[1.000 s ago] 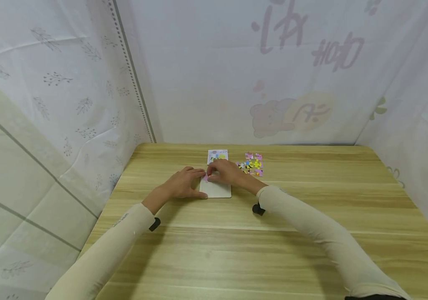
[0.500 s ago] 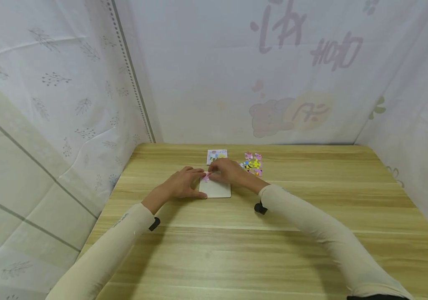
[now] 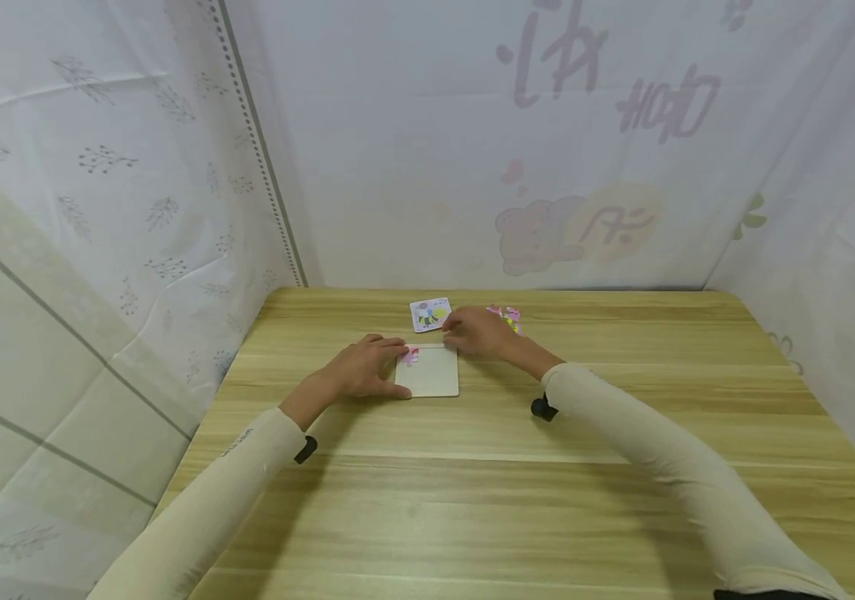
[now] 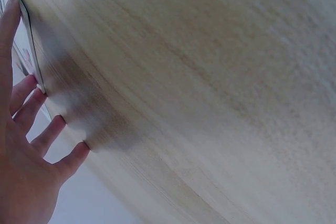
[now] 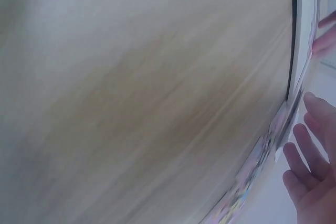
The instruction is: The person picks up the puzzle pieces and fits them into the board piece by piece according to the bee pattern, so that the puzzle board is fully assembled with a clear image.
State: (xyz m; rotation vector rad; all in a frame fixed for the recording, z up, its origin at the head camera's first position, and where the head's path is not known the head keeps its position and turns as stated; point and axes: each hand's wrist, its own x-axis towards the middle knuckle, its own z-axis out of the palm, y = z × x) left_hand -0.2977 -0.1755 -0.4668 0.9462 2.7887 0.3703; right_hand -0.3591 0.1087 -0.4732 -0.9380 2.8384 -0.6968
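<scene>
A white square board (image 3: 433,377) lies on the wooden table, with a pink puzzle piece (image 3: 409,357) in its far left corner. My left hand (image 3: 360,368) rests along the board's left side. Its thumb touches the near corner, and its fingertips touch near the far corner. My right hand (image 3: 478,332) hovers past the board's far right corner, beside a picture card (image 3: 427,316) showing a bee. In the right wrist view the right fingers (image 5: 303,163) are loosely bent and apart, with nothing visible between them. Whether they touch the card is unclear.
Colourful puzzle pieces (image 3: 510,318) lie to the right of the card, partly hidden by my right hand. The wooden table (image 3: 427,500) stretches toward me. Printed curtains (image 3: 397,167) hang behind it and on both sides.
My right hand has left the pink piece at the board's far left corner and moved right. The card has turned slightly and now sits at an angle. The left hand stays by the board.
</scene>
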